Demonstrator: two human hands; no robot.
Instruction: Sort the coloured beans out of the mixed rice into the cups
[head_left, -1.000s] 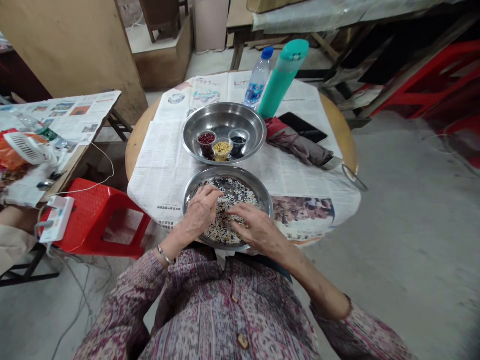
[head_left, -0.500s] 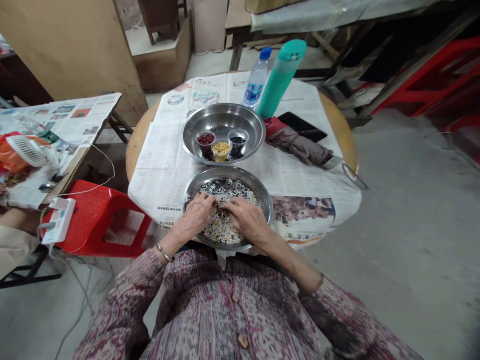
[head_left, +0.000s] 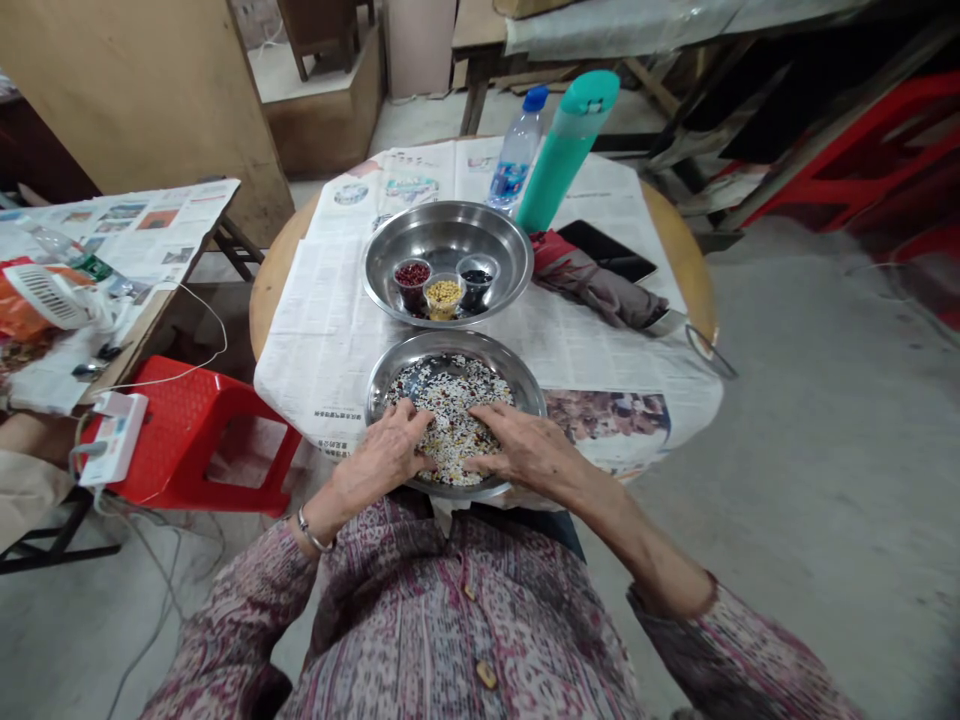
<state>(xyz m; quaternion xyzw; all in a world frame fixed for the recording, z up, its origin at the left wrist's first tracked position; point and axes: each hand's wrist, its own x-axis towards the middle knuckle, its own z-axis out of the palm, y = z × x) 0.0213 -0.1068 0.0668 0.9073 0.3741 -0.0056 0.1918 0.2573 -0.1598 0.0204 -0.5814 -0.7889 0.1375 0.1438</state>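
Mixed white, yellow, red and black grains and beans (head_left: 454, 425) lie spread over the bottom of the near steel basin (head_left: 536, 395). My left hand (head_left: 397, 440) rests at the basin's left side, thumb and fingers apart, fingertips on the mix. On the right side, my right hand (head_left: 525, 445) also has its fingers spread and touches the grains. Behind stands a second steel basin (head_left: 450, 225). It holds three clear cups: one of red beans (head_left: 412, 276), one of yellow beans (head_left: 443, 294), and one of black beans (head_left: 475, 277).
Newspaper (head_left: 307, 330) covers the round table. At its back are a water bottle (head_left: 516, 150) and a green bottle (head_left: 570, 150). A folded umbrella (head_left: 600, 285) and a dark tablet (head_left: 607, 250) lie right. A red stool (head_left: 187, 430) with a power strip (head_left: 116, 440) stands left.
My hands have moved apart from the middle of the near basin, toward its two sides and closer to me. Their fingers have spread, and more of the mix shows between them.
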